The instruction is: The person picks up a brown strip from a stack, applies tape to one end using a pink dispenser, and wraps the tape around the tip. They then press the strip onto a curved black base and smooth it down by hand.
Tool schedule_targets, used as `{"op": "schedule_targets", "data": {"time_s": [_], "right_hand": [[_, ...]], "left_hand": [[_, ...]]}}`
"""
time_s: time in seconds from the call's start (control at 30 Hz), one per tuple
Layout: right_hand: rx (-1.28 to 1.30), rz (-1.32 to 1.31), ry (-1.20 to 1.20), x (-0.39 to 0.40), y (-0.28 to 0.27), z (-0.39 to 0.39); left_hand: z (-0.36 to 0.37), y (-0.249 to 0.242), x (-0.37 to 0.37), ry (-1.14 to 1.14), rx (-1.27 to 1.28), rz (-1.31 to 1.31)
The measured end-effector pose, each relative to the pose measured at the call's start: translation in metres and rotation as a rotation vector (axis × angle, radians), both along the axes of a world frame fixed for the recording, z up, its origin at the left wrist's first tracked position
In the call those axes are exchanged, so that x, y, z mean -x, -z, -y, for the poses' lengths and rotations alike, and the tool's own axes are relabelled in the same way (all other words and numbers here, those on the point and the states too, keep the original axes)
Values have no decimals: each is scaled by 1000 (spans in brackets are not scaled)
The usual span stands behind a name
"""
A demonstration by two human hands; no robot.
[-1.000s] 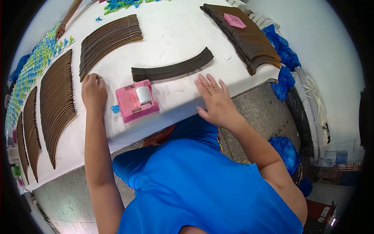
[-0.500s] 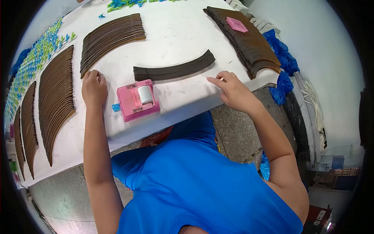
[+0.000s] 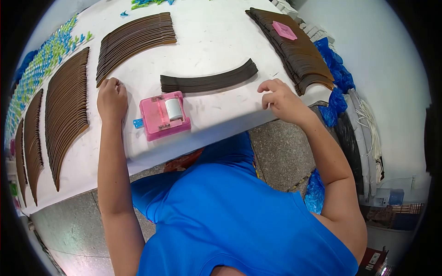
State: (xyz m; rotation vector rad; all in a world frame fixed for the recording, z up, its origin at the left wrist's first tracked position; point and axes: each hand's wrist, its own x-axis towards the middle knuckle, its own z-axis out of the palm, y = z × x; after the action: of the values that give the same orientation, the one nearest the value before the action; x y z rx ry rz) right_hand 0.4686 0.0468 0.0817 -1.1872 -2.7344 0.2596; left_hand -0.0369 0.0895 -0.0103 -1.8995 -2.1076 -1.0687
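Observation:
My left hand (image 3: 112, 99) rests on the table with its fingers curled in, right at the lower left tip of a fanned row of brown curved strips (image 3: 137, 40). Whatever its fingertips may hold is hidden. Over the table's right part hovers my right hand (image 3: 284, 102), fingers bent and apart, with nothing in it. Between the hands sits a pink tape dispenser (image 3: 154, 110) with a white roll (image 3: 173, 109). A blue clip (image 3: 138, 123) touches its left side. Behind it lies a dark curved bundle of strips (image 3: 209, 79).
More fanned brown strips (image 3: 68, 112) spread along the left. Rows of green and blue clips (image 3: 43, 60) line the far left edge. A thick brown stack (image 3: 294, 55) carries a pink tray (image 3: 284, 30) at the right. Blue plastic bags (image 3: 338, 69) hang beyond it.
My right hand has shifted slightly right, away from the dark bundle, and its pointing finger has curled. My left hand stays at the tip of the fanned strips. The view has tilted slightly.

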Motion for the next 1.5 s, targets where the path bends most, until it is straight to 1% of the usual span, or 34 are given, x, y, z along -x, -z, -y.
{"op": "schedule_targets", "data": {"time_s": [0.07,0.17,0.3,0.37,0.4,0.47,0.53,0.6,0.63,0.7,0.73,0.8,0.87,0.93,1.0,1.03,1.1,1.13,1.2,1.23,1.3,1.33,1.4,1.43,1.47,1.5], "right_hand": [[44,31,129,-12,-14,-4],[16,-43,152,-12,-15,2],[10,-109,138,-1,-14,-1],[-11,-140,193,9,-16,-6],[-18,-146,180,15,-16,-12],[21,-139,256,28,-13,-24],[3,-199,177,46,-7,-34],[13,-305,71,58,8,-48],[10,-314,44,64,10,-54],[-96,-276,-105,73,12,-61],[-99,-284,-129,76,12,-63],[-69,-208,-164,75,14,-68],[-95,-208,-158,73,23,-75],[-123,-209,-142,69,34,-87],[-72,-88,-19,66,40,-101],[-76,-92,-29,66,39,-107],[89,45,38,69,35,-119],[84,41,25,71,33,-127],[280,86,10,75,29,-141],[274,82,2,75,26,-144],[447,38,-37,76,18,-150],[440,37,-45,75,15,-150],[286,-46,-112,74,14,-143],[281,-43,-124,79,6,-136],[201,-109,-130,84,-4,-127],[122,-175,-136,91,-15,-117]], "left_hand": [[-1,-2,-2,-3,14,2],[-3,-2,-3,-26,45,8],[-1,-2,-2,-26,24,-7],[1,-3,-5,-27,19,47],[0,-4,-5,-28,0,33],[1,-4,-7,-39,-5,48],[2,-5,-7,-25,-47,54],[4,-6,-7,20,-41,164],[4,-5,-6,69,-72,228],[9,-5,-4,128,-91,293],[14,-5,-4,116,-45,317],[28,-7,-4,104,50,447],[46,-12,-11,97,13,453],[59,-16,-14,118,52,535],[69,-23,-20,123,59,533],[73,-26,-22,142,77,524],[77,-32,-26,166,102,494],[77,-34,-28,154,95,489],[77,-39,-34,180,62,432],[78,-43,-37,183,73,426],[78,-54,-45,202,40,405],[79,-59,-51,226,14,389],[81,-76,-63,214,-3,378],[81,-87,-70,243,-24,273],[80,-93,-77,270,-42,167],[77,-95,-84,314,-91,131]]}}
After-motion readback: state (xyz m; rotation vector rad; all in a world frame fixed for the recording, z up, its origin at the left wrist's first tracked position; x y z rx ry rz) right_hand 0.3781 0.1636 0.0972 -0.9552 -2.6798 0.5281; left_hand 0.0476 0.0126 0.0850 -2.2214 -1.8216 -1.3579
